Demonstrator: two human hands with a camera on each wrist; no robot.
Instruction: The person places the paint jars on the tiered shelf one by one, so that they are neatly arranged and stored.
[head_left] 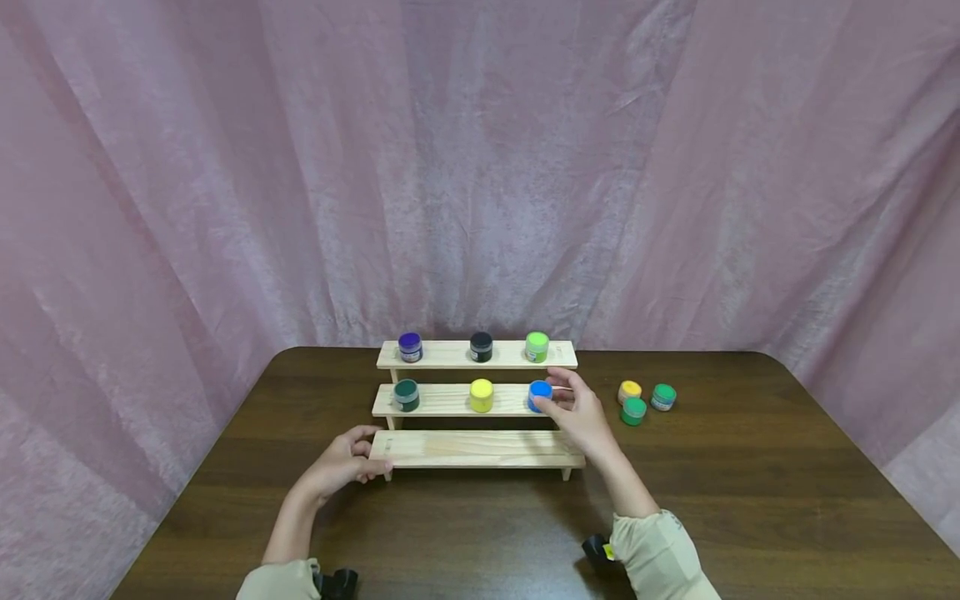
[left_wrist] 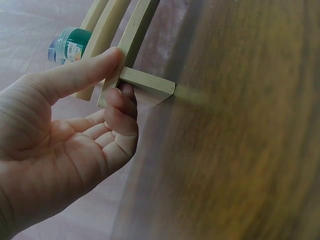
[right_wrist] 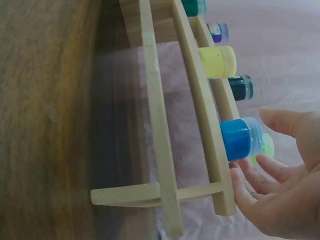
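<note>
A three-tier wooden display stand (head_left: 480,448) stands on the table. My left hand (head_left: 341,462) grips the left end of its lowest shelf, the thumb on the shelf edge and curled fingers below, as the left wrist view shows. My right hand (head_left: 582,414) is around a blue paint jar (head_left: 540,395) at the middle shelf's right end. In the right wrist view its thumb stands off the jar, fingers loosely spread beside it. A yellow jar (head_left: 482,395) and a dark green jar (head_left: 407,395) share that shelf. Purple (head_left: 410,347), black (head_left: 481,347) and light green (head_left: 536,347) jars sit on top.
Right of the stand, an orange-yellow-lidded jar (head_left: 629,392) and two green-lidded jars, one nearer (head_left: 633,411) and one farther right (head_left: 663,397), stand close together on the brown table (head_left: 750,467). A pink curtain (head_left: 480,167) hangs behind the table.
</note>
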